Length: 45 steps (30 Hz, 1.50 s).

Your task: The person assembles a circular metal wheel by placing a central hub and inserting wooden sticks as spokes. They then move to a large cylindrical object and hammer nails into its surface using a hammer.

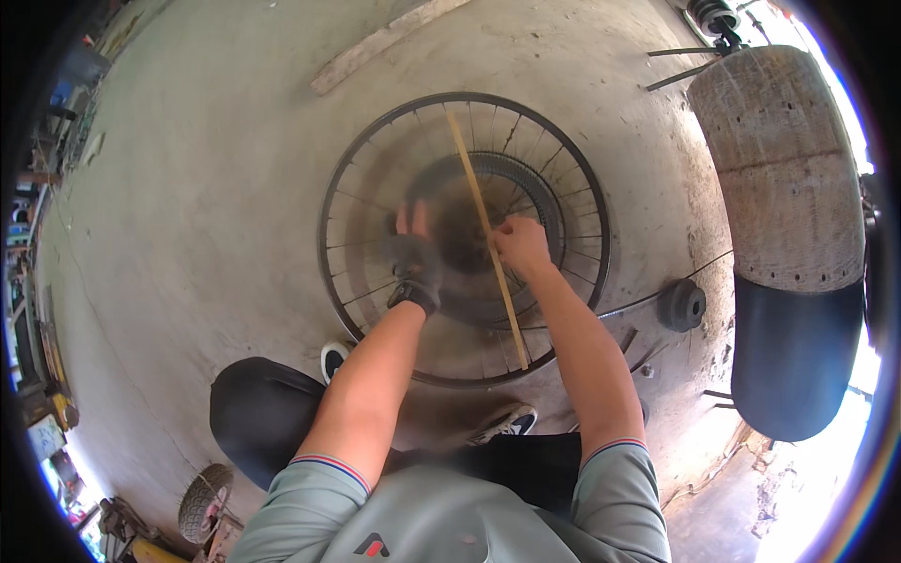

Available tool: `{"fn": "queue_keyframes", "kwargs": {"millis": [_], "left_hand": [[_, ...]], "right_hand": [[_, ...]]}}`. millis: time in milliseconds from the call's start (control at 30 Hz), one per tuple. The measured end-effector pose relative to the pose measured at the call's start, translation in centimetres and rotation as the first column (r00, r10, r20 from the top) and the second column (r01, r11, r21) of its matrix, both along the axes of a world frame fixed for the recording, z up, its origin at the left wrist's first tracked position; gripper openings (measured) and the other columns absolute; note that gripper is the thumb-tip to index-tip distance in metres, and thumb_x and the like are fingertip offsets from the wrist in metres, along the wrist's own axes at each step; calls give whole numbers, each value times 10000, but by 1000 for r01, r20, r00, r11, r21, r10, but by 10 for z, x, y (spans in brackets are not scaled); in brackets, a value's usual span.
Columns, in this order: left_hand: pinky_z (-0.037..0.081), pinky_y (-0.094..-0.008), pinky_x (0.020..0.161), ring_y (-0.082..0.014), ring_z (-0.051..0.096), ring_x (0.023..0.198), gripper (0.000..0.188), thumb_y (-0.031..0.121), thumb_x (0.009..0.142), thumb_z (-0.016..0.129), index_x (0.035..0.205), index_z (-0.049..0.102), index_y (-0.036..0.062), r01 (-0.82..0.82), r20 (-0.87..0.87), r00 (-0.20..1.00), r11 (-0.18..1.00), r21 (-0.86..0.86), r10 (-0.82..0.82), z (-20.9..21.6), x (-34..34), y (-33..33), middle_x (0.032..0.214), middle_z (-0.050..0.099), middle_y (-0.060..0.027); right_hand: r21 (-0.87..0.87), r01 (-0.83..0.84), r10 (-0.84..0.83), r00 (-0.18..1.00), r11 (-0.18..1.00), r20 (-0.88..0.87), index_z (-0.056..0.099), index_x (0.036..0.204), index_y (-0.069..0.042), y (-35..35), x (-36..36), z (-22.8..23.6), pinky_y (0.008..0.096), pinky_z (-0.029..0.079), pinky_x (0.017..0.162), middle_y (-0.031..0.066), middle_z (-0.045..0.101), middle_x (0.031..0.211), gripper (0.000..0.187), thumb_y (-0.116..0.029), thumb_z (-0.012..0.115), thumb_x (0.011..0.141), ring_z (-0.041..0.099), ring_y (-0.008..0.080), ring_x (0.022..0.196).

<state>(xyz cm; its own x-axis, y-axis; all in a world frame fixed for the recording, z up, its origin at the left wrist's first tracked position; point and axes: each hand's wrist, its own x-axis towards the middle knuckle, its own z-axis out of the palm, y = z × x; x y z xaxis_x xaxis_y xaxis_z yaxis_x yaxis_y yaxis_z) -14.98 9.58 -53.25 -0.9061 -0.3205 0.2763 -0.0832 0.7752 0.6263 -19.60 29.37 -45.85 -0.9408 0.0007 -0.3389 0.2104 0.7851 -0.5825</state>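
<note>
A large spoked wheel [324, 230] with a dark rim lies below my hands, and a smaller dark ring like a tyre [556, 220] shows within it. Across the wheel runs a long, thin, flat yellow strip [511, 319]. My right hand [523, 244] is bare and closed, with thumb and fingers pinched at the strip's right edge near its middle. My left hand [414, 255], in a dark fingerless glove, is over the wheel's left half. Motion smears its fingers, and whether they hold anything is unclear. The wheel's middle is blurred too.
At the right stands a large curved piece [788, 169], worn brown above and black below. Near it lie a round black weight-like object [682, 305] and thin rods [648, 357]. A plank [385, 42] lies on the far floor. A small wheel [205, 504] is at lower left.
</note>
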Motion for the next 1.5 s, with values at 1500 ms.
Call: {"fn": "queue_keyframes", "kwargs": {"millis": [1500], "left_hand": [[537,-343,849,-227,634,948,703,-59,905,493,1563,474,188,58,149,985,984,166,-83,17,0,-4,1592,433,-173]], "right_hand": [[446,521,-634,759,728,148,732,954,-2,319,372,-111,526,535,874,269,722,957,360,-344,719,841,685,477,962]]}}
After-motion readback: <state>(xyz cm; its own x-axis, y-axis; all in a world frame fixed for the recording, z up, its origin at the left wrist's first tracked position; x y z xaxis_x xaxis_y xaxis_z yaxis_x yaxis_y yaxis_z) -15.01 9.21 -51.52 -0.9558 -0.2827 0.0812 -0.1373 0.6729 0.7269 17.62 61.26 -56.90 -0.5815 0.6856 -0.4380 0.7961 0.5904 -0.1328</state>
